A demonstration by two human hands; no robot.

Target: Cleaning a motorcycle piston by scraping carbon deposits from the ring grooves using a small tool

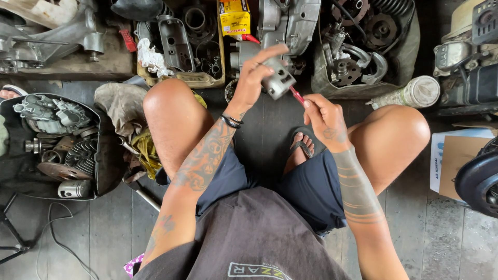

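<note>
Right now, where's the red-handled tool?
In the head view, the red-handled tool is just above centre, pinched in the right hand with its tip at the grey metal engine part held by the left hand, above the sandalled foot.

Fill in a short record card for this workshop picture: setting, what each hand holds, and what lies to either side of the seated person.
Setting: person seated on a dark plank floor, engine parts all around
Left hand: grips a grey metal cylinder part, raised between the knees
Right hand: holds a thin red-handled tool, tip at the cylinder part
Left side: black tray of metal engine parts
Ahead: wooden crate with parts and a yellow box
Right side: cardboard box
</note>
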